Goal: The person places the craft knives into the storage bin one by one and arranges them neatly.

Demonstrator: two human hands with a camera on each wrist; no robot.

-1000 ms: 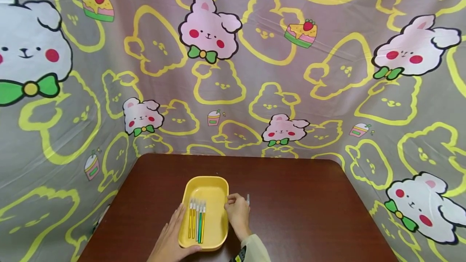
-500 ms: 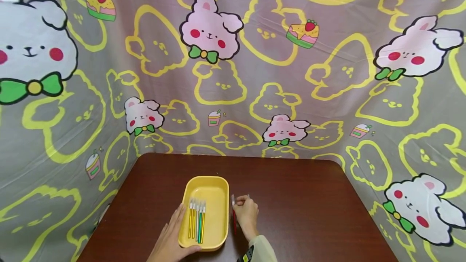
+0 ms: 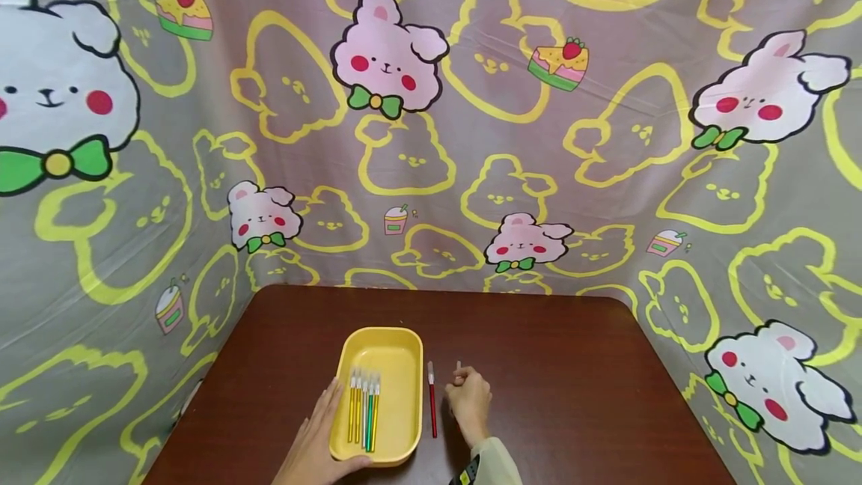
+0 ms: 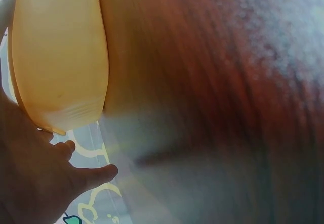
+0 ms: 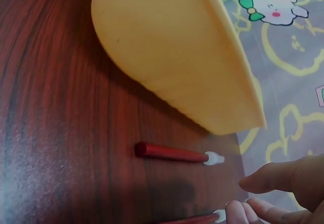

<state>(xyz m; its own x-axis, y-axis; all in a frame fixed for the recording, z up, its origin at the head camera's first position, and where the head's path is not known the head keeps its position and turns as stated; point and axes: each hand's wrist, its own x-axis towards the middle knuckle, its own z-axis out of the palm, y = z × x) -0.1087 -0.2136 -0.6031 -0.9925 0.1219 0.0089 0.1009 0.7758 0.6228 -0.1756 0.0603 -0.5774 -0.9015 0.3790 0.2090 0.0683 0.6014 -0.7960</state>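
A yellow tray [image 3: 404, 395] lies on the table, holding several slim craft knives [image 3: 364, 410] with gold, silver and green handles and clear caps. My left hand [image 3: 313, 432] rests along the tray's left side, fingers extended, with its thumb at the near rim. A red craft knife [image 3: 432, 399] lies on the table just right of the tray. Farther right, my right hand [image 3: 469, 399] hovers over a second red craft knife [image 5: 200, 219], fingertips right at its pale cap. In the right wrist view the thumb [image 5: 268, 178] stands apart from the other fingers.
The dark red-brown table [image 3: 572, 380] extends to the right and behind the tray. A cloth curtain [image 3: 431, 133] with cartoon rabbits hangs around its back and sides.
My right hand has moved from the tray's right rim rightward to the second knife. The first red knife has come into view beside the tray. My left hand has stayed still.
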